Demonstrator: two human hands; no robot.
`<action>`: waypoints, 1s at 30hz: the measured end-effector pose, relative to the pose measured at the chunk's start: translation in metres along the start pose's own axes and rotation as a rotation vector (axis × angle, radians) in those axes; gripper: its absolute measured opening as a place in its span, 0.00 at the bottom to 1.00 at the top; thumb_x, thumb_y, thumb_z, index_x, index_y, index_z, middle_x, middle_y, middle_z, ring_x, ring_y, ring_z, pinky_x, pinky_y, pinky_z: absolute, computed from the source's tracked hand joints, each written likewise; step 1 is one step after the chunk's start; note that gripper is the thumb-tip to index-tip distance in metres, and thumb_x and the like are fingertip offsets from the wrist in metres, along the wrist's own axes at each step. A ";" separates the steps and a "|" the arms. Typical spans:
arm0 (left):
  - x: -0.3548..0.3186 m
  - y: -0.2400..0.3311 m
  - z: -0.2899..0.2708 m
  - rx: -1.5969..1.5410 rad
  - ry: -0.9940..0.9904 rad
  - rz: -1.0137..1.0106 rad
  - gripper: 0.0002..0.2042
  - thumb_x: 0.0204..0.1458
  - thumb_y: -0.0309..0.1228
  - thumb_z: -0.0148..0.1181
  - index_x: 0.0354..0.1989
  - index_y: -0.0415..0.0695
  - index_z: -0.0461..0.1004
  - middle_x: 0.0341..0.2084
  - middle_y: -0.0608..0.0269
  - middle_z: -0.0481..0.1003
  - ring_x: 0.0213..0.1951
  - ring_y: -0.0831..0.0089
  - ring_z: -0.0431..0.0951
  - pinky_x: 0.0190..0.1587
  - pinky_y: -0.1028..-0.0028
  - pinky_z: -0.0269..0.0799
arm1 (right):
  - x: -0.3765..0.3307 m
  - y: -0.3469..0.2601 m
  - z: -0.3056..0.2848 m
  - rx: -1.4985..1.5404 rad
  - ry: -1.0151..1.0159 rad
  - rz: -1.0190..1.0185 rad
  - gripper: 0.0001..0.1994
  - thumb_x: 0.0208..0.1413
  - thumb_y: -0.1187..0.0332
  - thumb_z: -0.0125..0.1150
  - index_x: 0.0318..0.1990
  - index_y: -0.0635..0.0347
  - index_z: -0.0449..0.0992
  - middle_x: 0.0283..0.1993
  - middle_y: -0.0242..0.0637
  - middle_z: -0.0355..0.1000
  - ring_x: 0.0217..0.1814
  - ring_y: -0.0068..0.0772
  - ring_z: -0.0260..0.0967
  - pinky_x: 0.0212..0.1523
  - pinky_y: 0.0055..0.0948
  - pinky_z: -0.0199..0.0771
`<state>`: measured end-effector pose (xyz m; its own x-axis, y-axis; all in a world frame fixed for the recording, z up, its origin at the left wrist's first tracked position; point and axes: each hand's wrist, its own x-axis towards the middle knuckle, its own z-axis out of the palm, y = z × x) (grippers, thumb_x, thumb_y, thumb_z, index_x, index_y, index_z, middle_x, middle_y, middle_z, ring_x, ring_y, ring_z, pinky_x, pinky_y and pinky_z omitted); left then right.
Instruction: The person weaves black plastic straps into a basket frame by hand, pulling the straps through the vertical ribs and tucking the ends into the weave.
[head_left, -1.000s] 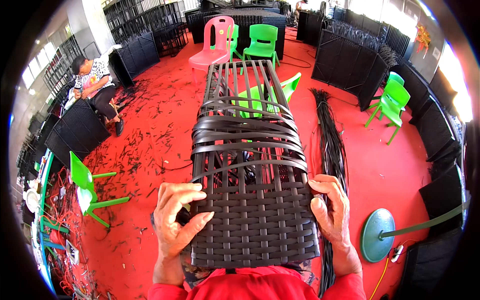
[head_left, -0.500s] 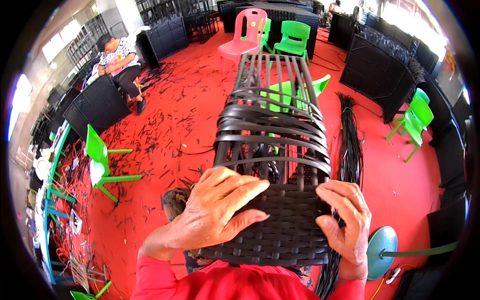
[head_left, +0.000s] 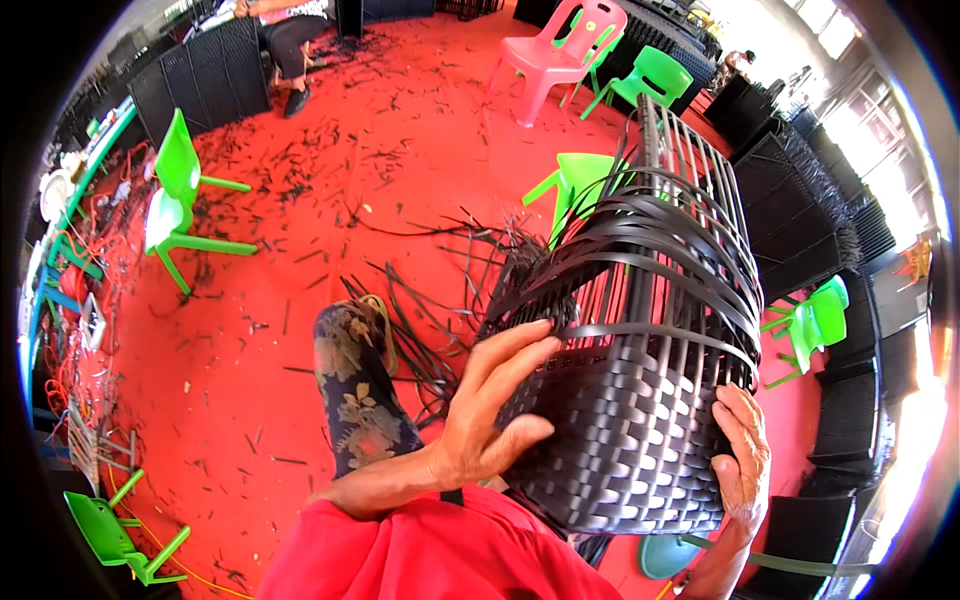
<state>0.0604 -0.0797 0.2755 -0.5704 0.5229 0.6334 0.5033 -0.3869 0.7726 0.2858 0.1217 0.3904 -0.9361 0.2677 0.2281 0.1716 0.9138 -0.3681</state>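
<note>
Black, glossy flat strip makes up the woven frame [head_left: 640,430], which tilts in front of the person's red top [head_left: 430,550], just right of the leg in flowered trousers [head_left: 360,390]. Its near part is closely plaited in a chequer; the left face looks dark, while light glints off the other. Past the plaited edge run bare ribs, with loose strips [head_left: 660,240] bowed across them.

From where I stand the hands are apart, the frame between them. The left hand [head_left: 500,410] lies along the left face, fingers spread and thumb well off from them; whether it presses there I cannot tell. The right hand [head_left: 742,455] has bent fingers at the right edge of the plaited part, touching it, though I cannot tell whether it grips.

Beyond the left hand, dark strands [head_left: 520,270] tangle on the red floor [head_left: 230,400], where black scraps lie scattered. Toward the floor's far edge stands a pink chair [head_left: 548,60], with a mark on its backrest too small to read, and a green chair [head_left: 655,72] beside it. Near the floor's far left corner, a seated co-worker [head_left: 288,40] is partly in view behind a black panel [head_left: 200,75]
</note>
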 end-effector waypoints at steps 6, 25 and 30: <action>-0.010 -0.013 0.001 -0.149 -0.267 -0.064 0.26 0.57 0.42 0.51 0.57 0.34 0.65 0.54 0.45 0.64 0.55 0.53 0.66 0.56 0.61 0.61 | -0.023 0.026 -0.008 0.014 0.021 0.060 0.26 0.61 0.53 0.45 0.51 0.70 0.72 0.57 0.53 0.66 0.63 0.56 0.59 0.65 0.49 0.53; -0.049 -0.069 0.037 -0.182 -0.304 -0.370 0.22 0.52 0.19 0.51 0.58 0.39 0.64 0.54 0.49 0.65 0.58 0.54 0.64 0.60 0.66 0.59 | -0.046 0.049 0.005 0.144 0.248 0.082 0.26 0.60 0.51 0.46 0.52 0.67 0.71 0.59 0.51 0.65 0.65 0.49 0.56 0.67 0.47 0.47; -0.073 -0.091 0.025 -0.304 -0.281 -0.388 0.25 0.49 0.12 0.43 0.59 0.40 0.64 0.55 0.50 0.65 0.60 0.56 0.63 0.62 0.66 0.56 | -0.050 0.055 0.003 0.108 0.235 0.081 0.25 0.61 0.52 0.45 0.53 0.67 0.70 0.60 0.52 0.63 0.66 0.50 0.55 0.68 0.49 0.44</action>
<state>0.0729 -0.0637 0.1577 -0.4607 0.8364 0.2971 0.0578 -0.3058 0.9504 0.3408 0.1575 0.3566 -0.8215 0.4133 0.3928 0.1973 0.8523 -0.4844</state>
